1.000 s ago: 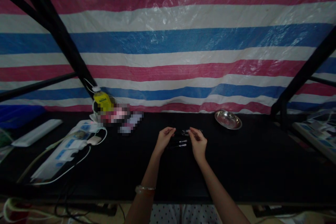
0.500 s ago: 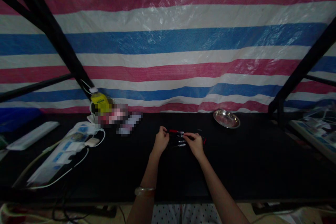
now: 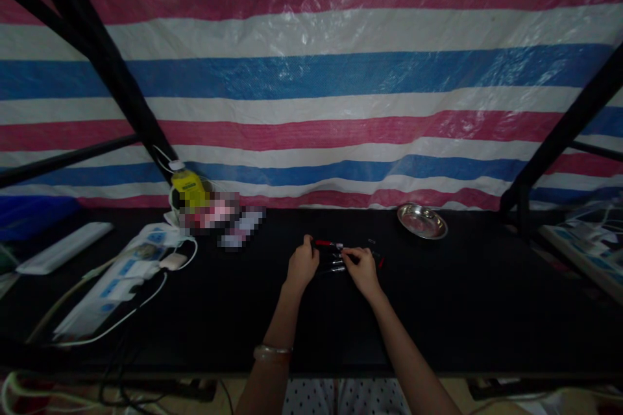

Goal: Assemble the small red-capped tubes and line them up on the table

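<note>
A slim pen (image 3: 327,244) with a red section and a pale, shiny end lies level between my two hands. My left hand (image 3: 302,264) is closed around its left end, the thumb and fingers pinched near the top. At the pale end, my right hand (image 3: 362,267) pinches with thumb and index finger; the exact spot they grip is too small to see. Below it, between the hands, are more slim dark pens (image 3: 335,262) with clear, shiny ends. Beside my right hand shows a small red piece (image 3: 381,263), and a tiny clear piece (image 3: 372,241) lies just beyond.
A round metal dish (image 3: 422,221) stands at the back right of the black table (image 3: 467,311). On the left are a power strip (image 3: 114,285) with plugs and cables, a white bar (image 3: 65,248), and a yellow bottle (image 3: 189,187). A striped sheet (image 3: 341,104) hangs behind.
My view has shifted slightly. Both hands stay around the pen, and the left fingers have turned a little. The red pen shows slightly more plainly between them.
</note>
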### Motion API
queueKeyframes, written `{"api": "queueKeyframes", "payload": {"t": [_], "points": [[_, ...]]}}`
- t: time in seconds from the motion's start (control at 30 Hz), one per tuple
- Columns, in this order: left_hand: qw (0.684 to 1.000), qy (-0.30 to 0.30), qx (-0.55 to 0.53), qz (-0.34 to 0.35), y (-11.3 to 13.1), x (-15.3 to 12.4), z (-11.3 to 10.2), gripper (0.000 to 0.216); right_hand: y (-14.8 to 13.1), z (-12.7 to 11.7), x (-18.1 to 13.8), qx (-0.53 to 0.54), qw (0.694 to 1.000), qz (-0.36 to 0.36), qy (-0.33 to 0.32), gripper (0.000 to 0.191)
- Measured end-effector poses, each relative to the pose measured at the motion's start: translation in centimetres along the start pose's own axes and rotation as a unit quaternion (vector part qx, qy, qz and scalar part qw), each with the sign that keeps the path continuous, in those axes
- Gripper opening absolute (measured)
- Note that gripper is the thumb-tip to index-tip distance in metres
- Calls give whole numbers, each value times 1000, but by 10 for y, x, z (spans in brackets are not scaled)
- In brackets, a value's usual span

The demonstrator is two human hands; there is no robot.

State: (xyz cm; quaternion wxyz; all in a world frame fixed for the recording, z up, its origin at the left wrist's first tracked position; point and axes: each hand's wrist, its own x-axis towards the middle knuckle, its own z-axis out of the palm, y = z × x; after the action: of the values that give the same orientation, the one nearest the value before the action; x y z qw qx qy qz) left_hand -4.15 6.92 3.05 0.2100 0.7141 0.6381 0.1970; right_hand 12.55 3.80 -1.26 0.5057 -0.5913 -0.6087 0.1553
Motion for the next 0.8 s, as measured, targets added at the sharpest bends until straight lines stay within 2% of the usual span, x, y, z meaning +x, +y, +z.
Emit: {"api": "queueKeyframes", "payload": {"t": [0.33, 0.53, 0.67, 0.8], "points": [[1000, 1, 13, -4, 0, -1, -1, 28, -2, -1, -1, -21, 1000, 2, 5, 16], [1000, 11, -14, 0, -2, 0, 0, 26, -3, -1, -1, -14, 1000, -4, 16, 16], [998, 53, -28, 13, -4, 0, 1, 23, -1, -2, -1, -7, 997, 10, 75, 18], [996, 75, -35, 32, -5, 0, 1, 22, 3, -2, -2, -53, 989, 25, 136, 21]]}}
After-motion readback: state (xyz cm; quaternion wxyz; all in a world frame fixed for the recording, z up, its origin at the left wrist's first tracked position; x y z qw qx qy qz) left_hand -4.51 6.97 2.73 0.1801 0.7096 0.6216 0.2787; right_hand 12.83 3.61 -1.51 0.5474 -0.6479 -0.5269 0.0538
